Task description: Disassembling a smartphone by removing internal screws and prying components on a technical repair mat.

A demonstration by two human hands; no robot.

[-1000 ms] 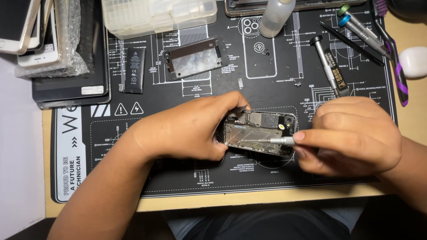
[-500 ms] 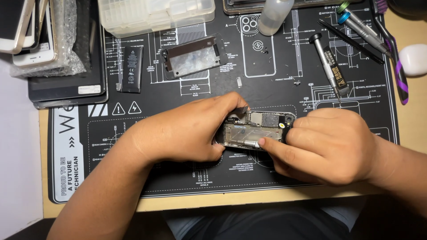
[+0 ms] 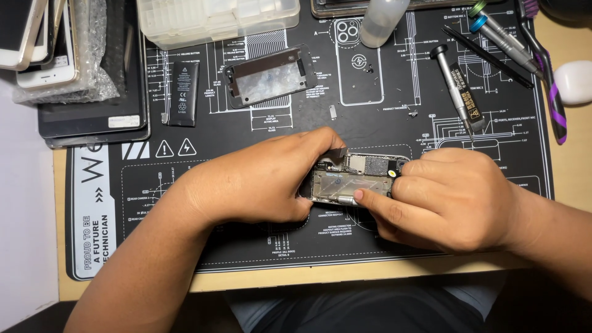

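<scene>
Opened phone [image 3: 361, 179] lies on the black repair mat [image 3: 246, 246], near its front edge, back cover off, circuit board and metal shielding exposed. Left hand [image 3: 259, 182] wraps the phone's left end, fingers curled over the top edge, clamped on the frame. Right hand [image 3: 450, 197] closes around the right end, thumb pressed flat along the lower edge; a sliver of silvery metal shows at the thumb tip, but whether it is a tool or part of the frame I cannot tell. Judgement on handling: light, stiff, metal-framed body, but the exposed board and connectors look fragile; best held by the outer rim at both ends, off the board. Smooth edges probably slippery. Count elsewhere: one phone in hand; one small black battery [image 3: 184, 92] on the mat, upper left; one detached rear panel [image 3: 270, 75] beside it; one clear plastic parts box [image 3: 216, 18] at the top; one squeeze bottle [image 3: 382, 21]; one screwdriver [image 3: 456, 92] lying apart on the mat, at least two more with coloured caps [image 3: 499, 37] at upper right; a stack of several phones [image 3: 37, 43] at far left, number unclear.
</scene>
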